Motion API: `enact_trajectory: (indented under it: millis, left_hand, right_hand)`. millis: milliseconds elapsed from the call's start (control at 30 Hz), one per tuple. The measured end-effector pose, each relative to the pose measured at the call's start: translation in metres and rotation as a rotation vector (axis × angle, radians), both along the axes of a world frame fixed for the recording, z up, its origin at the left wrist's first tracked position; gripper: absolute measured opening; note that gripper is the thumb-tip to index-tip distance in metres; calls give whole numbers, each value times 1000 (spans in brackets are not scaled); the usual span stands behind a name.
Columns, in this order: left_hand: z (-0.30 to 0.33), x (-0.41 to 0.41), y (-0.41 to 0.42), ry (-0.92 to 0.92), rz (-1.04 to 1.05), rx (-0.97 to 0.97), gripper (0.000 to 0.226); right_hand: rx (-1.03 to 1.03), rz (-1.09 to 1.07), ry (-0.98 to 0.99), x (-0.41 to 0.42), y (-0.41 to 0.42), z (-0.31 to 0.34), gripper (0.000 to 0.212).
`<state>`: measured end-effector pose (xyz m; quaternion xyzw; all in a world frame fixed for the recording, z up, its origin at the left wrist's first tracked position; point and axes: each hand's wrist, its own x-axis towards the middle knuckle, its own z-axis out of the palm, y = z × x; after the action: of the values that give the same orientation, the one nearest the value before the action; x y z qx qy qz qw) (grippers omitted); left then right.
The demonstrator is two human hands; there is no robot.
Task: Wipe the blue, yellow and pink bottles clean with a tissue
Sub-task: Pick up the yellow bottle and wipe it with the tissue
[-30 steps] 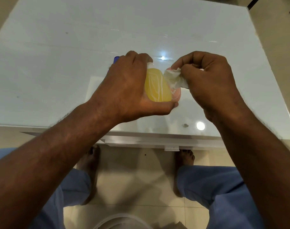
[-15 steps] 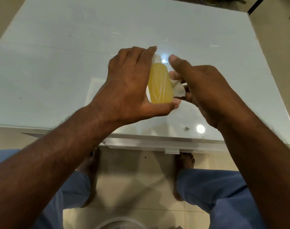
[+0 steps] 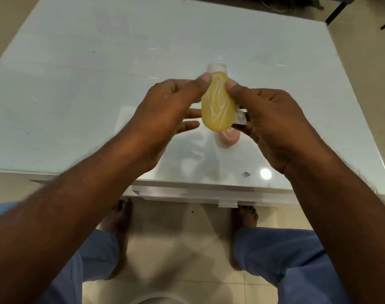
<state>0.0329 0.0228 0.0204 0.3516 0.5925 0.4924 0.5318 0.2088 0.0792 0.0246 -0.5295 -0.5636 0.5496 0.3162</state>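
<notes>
A yellow bottle (image 3: pixel 217 106) with a white cap (image 3: pixel 216 68) is held tilted above the glass table (image 3: pixel 88 84), cap pointing away from me. My left hand (image 3: pixel 163 115) grips its left side, thumb near the neck and fingers reaching under it. My right hand (image 3: pixel 272 119) takes the right side, thumb on the bottle's shoulder, and its fingers pinch a crumpled white tissue (image 3: pixel 240 118) against the bottle. The pink bottle (image 3: pixel 228 138) lies on the table just below, mostly hidden by the yellow one. No blue bottle is in sight.
The table's near edge (image 3: pixel 187 187) runs across the middle of the view, with my legs and bare feet on the tiled floor below it. A small dark spot (image 3: pixel 245 174) marks the glass near the front right. Dark furniture legs (image 3: pixel 336 12) stand beyond the far right corner.
The yellow bottle has turned and now sits between both thumbs. My left hand has loosened from wrapping it. My right hand has come in to take the bottle's right side with the tissue.
</notes>
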Motion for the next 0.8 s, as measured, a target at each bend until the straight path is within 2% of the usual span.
enact_trajectory:
  millis: [67,133,200,300,333,433,600,700,800]
  left_hand:
    - [0,2,-5,-86,-53,-59,23]
    - [-1,4,-9,-119,-94,-69,26]
    - [-2,6,-10,-153,-83,-73,31]
    - [-4,4,-7,-168,-51,-95,35]
    - [-5,4,-6,-146,-49,-100,36]
    - [-6,3,-6,-60,-76,-113,36]
    - [-9,6,-7,11,-138,-131,42]
    - [-9,8,-7,-69,-122,-130,38]
    - [-6,7,-7,-258,-41,-167,30]
  right_hand:
    - [52,-10,3,-1,0,-1,51]
    - [94,-4,-26,-1,1,-5,59]
    - [118,7,-47,-2,1,-8,54]
    - [141,-13,-58,-2,1,-9,59]
    - [153,-40,-43,-1,2,-8,56]
    - [210,-139,-7,1,4,-5,28]
    - [234,-98,-105,1,1,-6,13]
    - [235,-78,-128,1,-2,-6,10]
    - [233,-104,-132,1,-1,-6,12]
